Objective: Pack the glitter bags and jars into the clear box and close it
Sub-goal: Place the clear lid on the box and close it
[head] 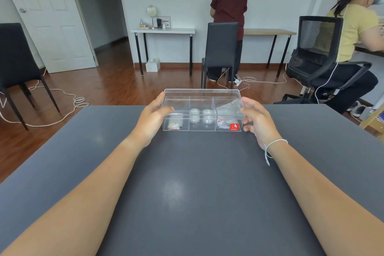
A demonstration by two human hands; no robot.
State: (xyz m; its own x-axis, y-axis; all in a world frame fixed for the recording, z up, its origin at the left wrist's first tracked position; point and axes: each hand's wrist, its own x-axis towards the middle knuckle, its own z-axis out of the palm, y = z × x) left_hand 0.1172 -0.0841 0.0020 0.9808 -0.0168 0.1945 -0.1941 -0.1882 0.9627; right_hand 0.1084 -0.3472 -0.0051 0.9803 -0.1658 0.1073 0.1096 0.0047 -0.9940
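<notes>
A clear plastic box with a red label stands at the far edge of the grey table, and its clear lid lies on top. Inside it, a small glitter bag sits in the left compartment. Several small clear jars fill the middle one. More bags lie in the right one. My left hand grips the box's left end, thumb on the lid. At the right end, my right hand holds the box with its fingers curled round the side.
A black chair stands just beyond the table. One person stands at a far desk and another sits in a mesh office chair at the right. White cables trail over the wooden floor.
</notes>
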